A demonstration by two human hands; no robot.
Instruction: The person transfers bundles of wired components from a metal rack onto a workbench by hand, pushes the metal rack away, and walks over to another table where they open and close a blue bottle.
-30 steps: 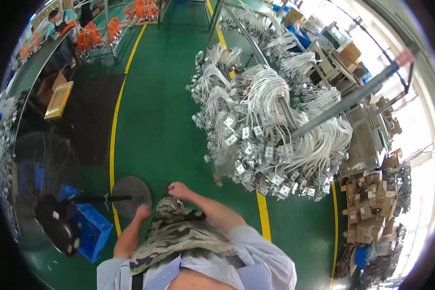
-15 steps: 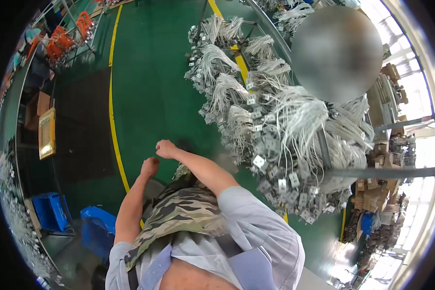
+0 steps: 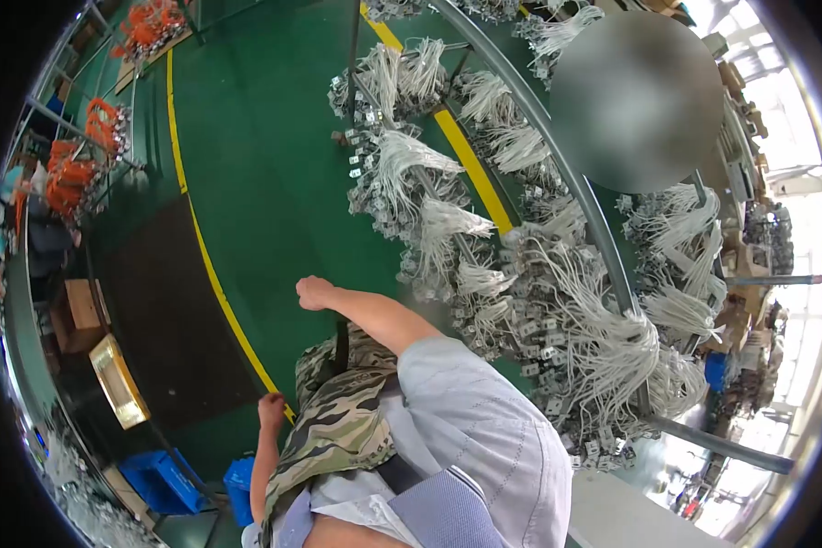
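Observation:
My right hand (image 3: pixel 315 293) is held out in front of my body with its fingers curled in, over the green floor; nothing shows in it. Lower and to the left, my left hand (image 3: pixel 271 409) hangs near the yellow floor line, small in view, its fingers too unclear to read. A camouflage apron (image 3: pixel 338 427) covers my front between the two arms. To the right of my right hand, bundles of white cables (image 3: pixel 603 347) with metal connectors hang on a metal rack (image 3: pixel 557 151).
Orange cable bundles (image 3: pixel 71 183) hang at the upper left. A dark mat (image 3: pixel 169 320) lies beside the yellow line (image 3: pixel 224 306). Blue crates (image 3: pixel 163 482), a cardboard box (image 3: pixel 84 306) and a yellow-framed tray (image 3: pixel 119 382) are at the left. A blurred disc covers the upper right.
The view has shifted forward along the rack and turned. My hands have moved apart, the left one lower and nearer my side. The fan seen earlier is out of view.

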